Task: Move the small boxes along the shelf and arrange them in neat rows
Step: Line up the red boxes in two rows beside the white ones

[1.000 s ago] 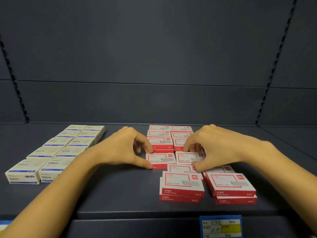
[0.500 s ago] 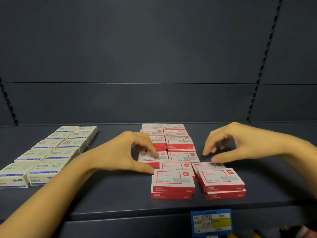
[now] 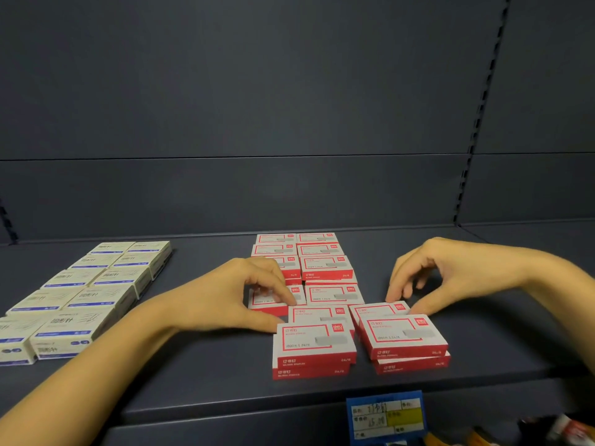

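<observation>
Small red-and-white staple boxes lie in two columns on the dark shelf, stacked two high at the front left and front right. My left hand curls over the left box of the third row, fingertips on its top and thumb stretched along the shelf to the front left stack's corner. My right hand pinches the askew box behind the front right stack, fingertips at its back edge, thumb at its right side.
Cream boxes with blue print stand in two rows at the left of the shelf. A blue and yellow price tag hangs on the shelf's front lip. The dark back panel rises close behind the boxes. Bare shelf lies to the right of the red boxes.
My right hand left the middle red boxes, swung right and came down on the box behind the front right stack. My left hand has stayed on its box.
</observation>
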The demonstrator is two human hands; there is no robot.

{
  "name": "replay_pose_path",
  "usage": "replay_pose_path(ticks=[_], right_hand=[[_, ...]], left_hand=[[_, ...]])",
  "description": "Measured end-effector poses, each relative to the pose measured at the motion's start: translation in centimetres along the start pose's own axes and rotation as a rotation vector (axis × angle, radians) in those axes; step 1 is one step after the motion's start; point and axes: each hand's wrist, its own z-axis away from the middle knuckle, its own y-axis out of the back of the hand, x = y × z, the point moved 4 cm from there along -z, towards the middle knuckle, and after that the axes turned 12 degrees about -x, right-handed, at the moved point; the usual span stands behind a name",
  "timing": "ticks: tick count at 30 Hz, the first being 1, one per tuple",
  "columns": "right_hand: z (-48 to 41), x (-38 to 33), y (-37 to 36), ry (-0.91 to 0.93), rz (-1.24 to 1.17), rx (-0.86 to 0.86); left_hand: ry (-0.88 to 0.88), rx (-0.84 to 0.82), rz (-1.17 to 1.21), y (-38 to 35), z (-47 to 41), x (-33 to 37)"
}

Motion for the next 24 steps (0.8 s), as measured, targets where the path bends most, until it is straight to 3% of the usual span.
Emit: replay_pose_path(ticks=[12,24], right_hand=[[0.0,0.45,0.01,0.011,-0.012,-0.021],[0.29,0.59,0.24,-0.022,-0.001,-0.081]], left_hand=[[0.0,-0.058,0.016,-0.64,-0.52,0.52],[0.052,-0.004,-0.008,-0.54,-0.65,0.5]])
